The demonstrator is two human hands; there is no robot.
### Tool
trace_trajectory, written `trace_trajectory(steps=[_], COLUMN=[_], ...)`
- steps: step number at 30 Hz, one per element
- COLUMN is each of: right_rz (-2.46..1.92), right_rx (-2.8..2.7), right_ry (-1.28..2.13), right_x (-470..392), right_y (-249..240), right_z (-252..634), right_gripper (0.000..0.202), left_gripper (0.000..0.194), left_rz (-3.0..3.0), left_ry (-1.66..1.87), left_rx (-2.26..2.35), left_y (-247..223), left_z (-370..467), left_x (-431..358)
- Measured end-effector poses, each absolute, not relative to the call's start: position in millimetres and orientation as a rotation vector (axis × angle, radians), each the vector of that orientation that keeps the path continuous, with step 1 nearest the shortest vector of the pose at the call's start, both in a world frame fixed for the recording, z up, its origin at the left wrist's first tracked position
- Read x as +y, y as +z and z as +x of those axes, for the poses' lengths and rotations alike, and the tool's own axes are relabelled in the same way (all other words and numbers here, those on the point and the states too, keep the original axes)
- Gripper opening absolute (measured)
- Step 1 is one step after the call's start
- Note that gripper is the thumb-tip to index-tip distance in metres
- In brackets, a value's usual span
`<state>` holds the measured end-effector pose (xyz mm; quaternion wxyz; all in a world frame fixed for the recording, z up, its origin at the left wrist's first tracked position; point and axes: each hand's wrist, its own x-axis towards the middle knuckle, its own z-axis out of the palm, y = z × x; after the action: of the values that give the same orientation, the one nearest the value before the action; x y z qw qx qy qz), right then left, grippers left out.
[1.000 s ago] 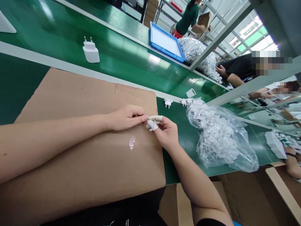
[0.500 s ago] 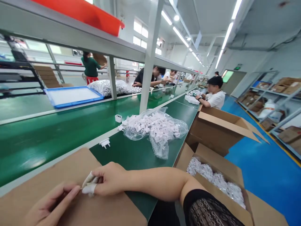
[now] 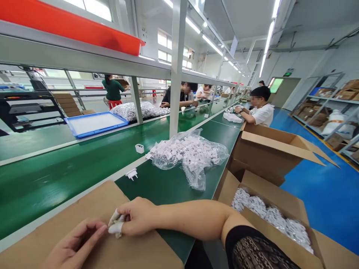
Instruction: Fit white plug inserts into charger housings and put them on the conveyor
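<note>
My right hand (image 3: 137, 217) wears white finger covers (image 3: 116, 226) on its thumb and fingers, which are pinched together. Thumb and index finger of my left hand (image 3: 80, 241) are pressed together just to the left, their tips close against those of the right. Whatever lies between the fingertips is too small or hidden to make out. Both hands are above a brown cardboard sheet (image 3: 84, 209) on the green bench. Beyond the sheet lies a white two-pin plug adapter (image 3: 131, 174). Farther off, a clear plastic bag (image 3: 193, 151) of small white parts is spread on the bench.
A white plug housing (image 3: 139, 148) stands on the green belt (image 3: 70, 179). To my right, an open carton (image 3: 280, 192) holds bagged white parts, with another carton (image 3: 269, 149) behind it. A metal post (image 3: 176, 74) rises beyond the bag. Co-workers sit farther along the line.
The view has shifted, so the bench and both hands appear slightly farther right. My hands keep the same pinch, fingertips together over the cardboard.
</note>
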<state>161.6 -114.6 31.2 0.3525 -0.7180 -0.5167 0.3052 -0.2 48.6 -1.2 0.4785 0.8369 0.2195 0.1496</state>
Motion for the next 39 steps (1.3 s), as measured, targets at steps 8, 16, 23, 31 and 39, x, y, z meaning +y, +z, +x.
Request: trace_trajectory(steps=[8, 16, 23, 31, 39], right_rz=[-1.764, -1.524, -1.410, -1.360, -1.359], right_rx=[-1.280, -1.135, -1.031, -0.910, -0.887], right_ry=[0.763, 0.942, 1.035, 1.128, 1.158], right_x=[-111.2, -106.1, -109.1, -107.3, -109.9], right_y=[17.7, -1.2, 3.7, 14.0, 20.1], right_z=[165.4, 165.2, 164.0, 164.5, 164.8], right_gripper=[0.020, 0.036, 0.052, 0.057, 0.058], left_gripper=[0.057, 0.057, 0.048, 0.048, 0.049], left_rz=[1.987, 1.884, 1.961, 1.918, 1.999], left_ry=[0.337, 0.250, 0.293, 0.328, 0.377], left_rx=[0.590, 0.525, 0.441, 0.465, 0.455], left_y=[19.7, 26.7, 24.7, 26.6, 30.1], left_z=[0.6, 0.6, 1.8, 0.8, 1.6], left_x=[36.6, 27.4, 25.8, 23.9, 21.2])
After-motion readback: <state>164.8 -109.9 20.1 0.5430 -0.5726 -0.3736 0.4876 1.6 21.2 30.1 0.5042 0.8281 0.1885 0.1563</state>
